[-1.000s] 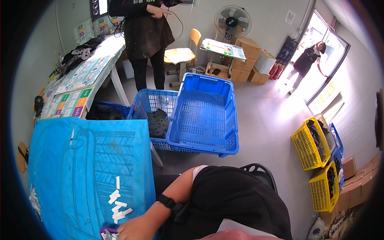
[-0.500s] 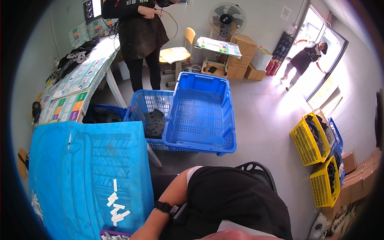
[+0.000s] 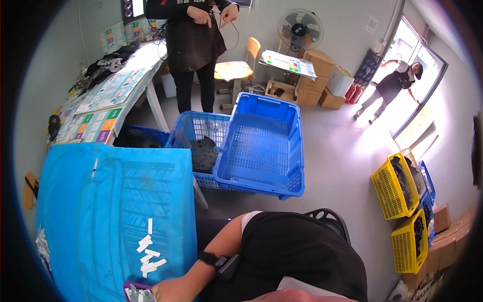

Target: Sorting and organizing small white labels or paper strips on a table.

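Observation:
My right hand [image 3: 170, 291] is at the lower edge, its arm wearing a black wristband with a black device [image 3: 227, 267]. Its fingers look curled against the side of a purple-rimmed tray [image 3: 127, 291] holding small grey and white pieces. Whatever the fingers may grip is hidden. Several loose white strips [image 3: 149, 254] lie just beyond, on the bright blue cloth [image 3: 80, 201] covering the table. Another pile of white pieces [image 3: 43, 249] rests at that cloth's left edge. My left hand is outside the view.
A large blue crate [image 3: 259, 183] overlaps another blue crate [image 3: 201, 121] holding dark sheets. Yellow baskets [image 3: 387, 194] with dark pieces stand at right by cardboard boxes [image 3: 445, 246]. One person [image 3: 193, 50] stands by the far table with a cable; another [image 3: 395, 83] is in the doorway.
The whole view has shifted slightly. My right hand has come further into the picture beside the tray. The standing person's second hand now shows lower, and the person in the doorway has shifted posture.

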The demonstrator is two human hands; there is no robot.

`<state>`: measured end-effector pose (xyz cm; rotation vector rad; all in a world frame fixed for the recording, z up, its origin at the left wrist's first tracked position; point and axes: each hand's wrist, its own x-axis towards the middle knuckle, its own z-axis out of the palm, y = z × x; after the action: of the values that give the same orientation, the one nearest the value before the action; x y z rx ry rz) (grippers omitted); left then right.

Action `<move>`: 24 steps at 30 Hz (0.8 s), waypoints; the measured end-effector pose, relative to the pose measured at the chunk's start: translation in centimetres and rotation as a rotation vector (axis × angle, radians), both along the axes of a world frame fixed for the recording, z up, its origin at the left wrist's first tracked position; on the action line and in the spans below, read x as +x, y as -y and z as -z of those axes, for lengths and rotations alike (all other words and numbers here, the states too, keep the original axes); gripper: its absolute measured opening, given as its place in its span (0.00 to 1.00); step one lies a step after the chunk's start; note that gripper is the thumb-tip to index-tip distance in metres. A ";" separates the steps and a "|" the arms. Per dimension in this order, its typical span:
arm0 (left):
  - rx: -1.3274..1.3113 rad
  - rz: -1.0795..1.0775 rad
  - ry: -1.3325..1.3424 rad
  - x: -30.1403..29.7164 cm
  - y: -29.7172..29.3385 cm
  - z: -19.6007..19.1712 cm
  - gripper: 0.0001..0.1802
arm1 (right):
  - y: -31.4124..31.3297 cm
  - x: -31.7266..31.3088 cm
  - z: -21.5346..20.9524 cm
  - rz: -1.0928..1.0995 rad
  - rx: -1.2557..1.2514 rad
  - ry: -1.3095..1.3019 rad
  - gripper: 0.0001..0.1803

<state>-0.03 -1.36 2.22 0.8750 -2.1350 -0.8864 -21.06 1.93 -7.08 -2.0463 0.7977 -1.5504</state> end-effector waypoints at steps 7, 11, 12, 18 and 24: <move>-0.260 0.094 0.205 7.8 4.0 7.0 0.06 | 0.5 -0.4 2.1 0.051 -0.097 -0.211 0.17; -0.211 0.141 0.142 8.0 4.6 8.2 0.06 | 0.8 -0.1 3.0 0.133 -0.231 -0.172 0.18; -0.143 0.055 0.159 1.0 0.5 0.7 0.05 | 0.9 0.4 2.4 0.115 -0.225 -0.173 0.18; -0.206 0.375 -0.006 23.0 11.0 24.2 0.04 | -0.3 0.8 -0.8 -0.083 -0.017 0.036 0.13; -0.260 0.452 -0.139 22.7 12.0 27.2 0.05 | 0.2 3.0 2.3 -0.316 0.225 0.221 0.14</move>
<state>22.69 -13.31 -24.94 0.1942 -2.2948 -0.8275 -18.07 1.73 -9.34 -1.7084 0.5103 -1.4073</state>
